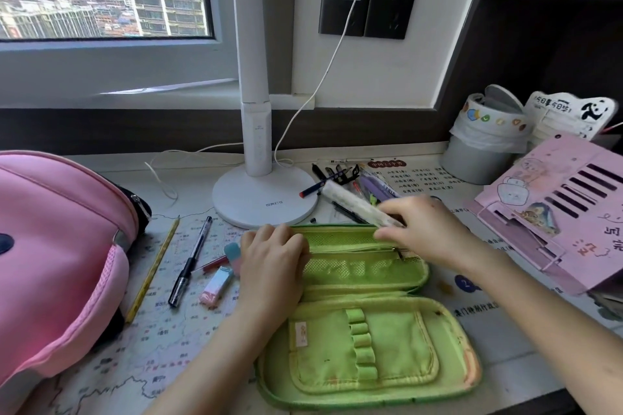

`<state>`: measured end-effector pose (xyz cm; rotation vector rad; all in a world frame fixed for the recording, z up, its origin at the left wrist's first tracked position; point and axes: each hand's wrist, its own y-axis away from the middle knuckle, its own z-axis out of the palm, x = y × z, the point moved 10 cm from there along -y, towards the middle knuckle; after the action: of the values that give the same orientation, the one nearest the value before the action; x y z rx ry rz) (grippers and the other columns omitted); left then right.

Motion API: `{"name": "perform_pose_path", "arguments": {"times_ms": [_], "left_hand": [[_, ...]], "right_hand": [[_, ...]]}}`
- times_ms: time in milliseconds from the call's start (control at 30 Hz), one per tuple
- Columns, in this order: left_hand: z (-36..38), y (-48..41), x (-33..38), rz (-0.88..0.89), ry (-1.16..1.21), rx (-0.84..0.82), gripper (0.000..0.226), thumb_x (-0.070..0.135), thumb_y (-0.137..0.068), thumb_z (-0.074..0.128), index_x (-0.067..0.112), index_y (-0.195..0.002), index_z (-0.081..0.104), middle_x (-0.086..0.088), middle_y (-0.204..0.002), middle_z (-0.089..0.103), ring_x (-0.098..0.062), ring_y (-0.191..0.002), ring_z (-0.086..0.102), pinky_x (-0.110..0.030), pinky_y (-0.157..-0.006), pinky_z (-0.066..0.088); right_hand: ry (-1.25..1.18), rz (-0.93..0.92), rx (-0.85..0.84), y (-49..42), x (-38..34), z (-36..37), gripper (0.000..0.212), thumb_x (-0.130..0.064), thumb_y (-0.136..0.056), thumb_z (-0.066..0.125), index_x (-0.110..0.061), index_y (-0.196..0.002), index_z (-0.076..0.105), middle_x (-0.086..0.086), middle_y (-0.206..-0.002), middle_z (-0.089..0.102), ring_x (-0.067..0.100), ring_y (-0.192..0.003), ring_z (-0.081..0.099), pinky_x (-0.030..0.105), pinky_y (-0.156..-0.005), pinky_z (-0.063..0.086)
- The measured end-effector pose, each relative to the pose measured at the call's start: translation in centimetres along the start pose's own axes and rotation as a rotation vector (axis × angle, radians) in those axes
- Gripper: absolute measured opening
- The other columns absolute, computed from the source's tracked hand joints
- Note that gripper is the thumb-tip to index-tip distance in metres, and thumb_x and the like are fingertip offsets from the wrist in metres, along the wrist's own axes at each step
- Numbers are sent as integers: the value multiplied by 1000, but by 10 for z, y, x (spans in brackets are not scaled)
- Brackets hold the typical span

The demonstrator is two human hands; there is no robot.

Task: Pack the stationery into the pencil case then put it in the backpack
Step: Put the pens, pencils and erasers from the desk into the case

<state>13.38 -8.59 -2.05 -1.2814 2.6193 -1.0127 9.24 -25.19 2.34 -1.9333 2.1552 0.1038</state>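
A green pencil case [367,347] lies open in the middle of the desk. My left hand [271,259] presses on its far-left corner, fingers curled over the rim. My right hand [426,229] grips a pale flat ruler-like stick [350,204] at the case's far mesh pocket, the stick angling up to the left. Left of the case lie a yellow pencil [153,266], a black pen [190,261], a red pen [214,263], a pink eraser [216,286] and a teal eraser [232,252]. More pens [337,175] are heaped behind the case. A pink backpack [50,263] sits at far left.
A white desk lamp [264,199] stands behind the case, its cable [303,111] running to a wall socket. A small bin [485,141] and a pink book stand [559,212] fill the right side. A map mat [161,340] covers the desk.
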Motion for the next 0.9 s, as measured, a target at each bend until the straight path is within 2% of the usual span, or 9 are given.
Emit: {"name": "perform_pose_path", "arguments": {"times_ms": [100, 200, 367, 467, 533, 667, 733, 800, 900], "left_hand": [[-20, 3, 9, 61, -10, 117, 14, 25, -77, 54, 18, -68, 61, 0, -71, 58, -25, -70, 51, -33, -66, 25], [-28, 5, 12, 79, 7, 159, 7, 21, -76, 61, 18, -70, 62, -1, -77, 59, -23, -77, 46, -34, -69, 28], [-33, 6, 14, 98, 25, 198, 8, 21, -77, 60, 18, -70, 60, 0, -79, 60, -21, -78, 42, -34, -71, 28], [-37, 8, 18, 124, 46, 222, 6, 19, -79, 61, 18, -73, 61, 0, -79, 59, -20, -79, 43, -33, -73, 28], [-38, 8, 19, 137, 63, 221, 4, 17, -78, 63, 18, -75, 61, 0, -79, 60, -20, -79, 44, -32, -75, 28], [-35, 7, 19, 133, 77, 205, 5, 15, -78, 64, 18, -76, 61, 0, -80, 60, -20, -79, 46, -32, -77, 29], [-35, 7, 18, 128, 80, 205, 6, 14, -76, 65, 17, -76, 60, -1, -79, 60, -20, -78, 47, -32, -78, 30], [-35, 7, 18, 125, 81, 204, 7, 13, -76, 66, 17, -75, 60, 0, -79, 60, -21, -77, 49, -32, -78, 30], [-29, 5, 15, 99, 72, 163, 6, 15, -77, 64, 17, -75, 59, 1, -79, 61, -22, -75, 52, -32, -80, 31]], "right_hand": [[186, -195, -191, -14, -38, 13, 29, -35, -76, 72, -35, -104, 64, -16, -88, 60, 7, -84, 52, 25, -67, 33], [234, -316, -270, -27, -66, 28, 24, -34, -75, 73, -30, -99, 70, -17, -80, 56, 6, -81, 50, 25, -70, 35], [-3, -297, -473, -31, -74, 48, 20, -30, -91, 57, -18, -96, 71, -9, -74, 64, 7, -65, 51, 24, -63, 41], [72, -327, -447, -33, -64, 52, 24, -24, -96, 45, -24, -109, 66, -15, -85, 56, 11, -90, 44, 32, -86, 38], [111, -335, -385, -35, -61, 51, 31, -14, -93, 47, -33, -112, 64, -16, -86, 52, 11, -95, 42, 34, -93, 36], [72, -342, -254, -38, -73, 42, 22, -8, -85, 59, -22, -98, 70, -9, -91, 65, 8, -87, 57, 25, -81, 47], [66, -347, -288, -35, -77, 42, 21, -7, -85, 58, -21, -93, 72, -9, -92, 69, 5, -83, 59, 22, -77, 47], [-120, -255, -280, -40, -62, 27, 19, -9, -84, 61, -21, -92, 73, -13, -85, 69, 2, -81, 63, 20, -77, 49], [-154, -1, 30, -66, -3, -7, 14, -17, -84, 62, -24, -88, 73, -14, -85, 69, 6, -80, 63, 30, -79, 52]]}}
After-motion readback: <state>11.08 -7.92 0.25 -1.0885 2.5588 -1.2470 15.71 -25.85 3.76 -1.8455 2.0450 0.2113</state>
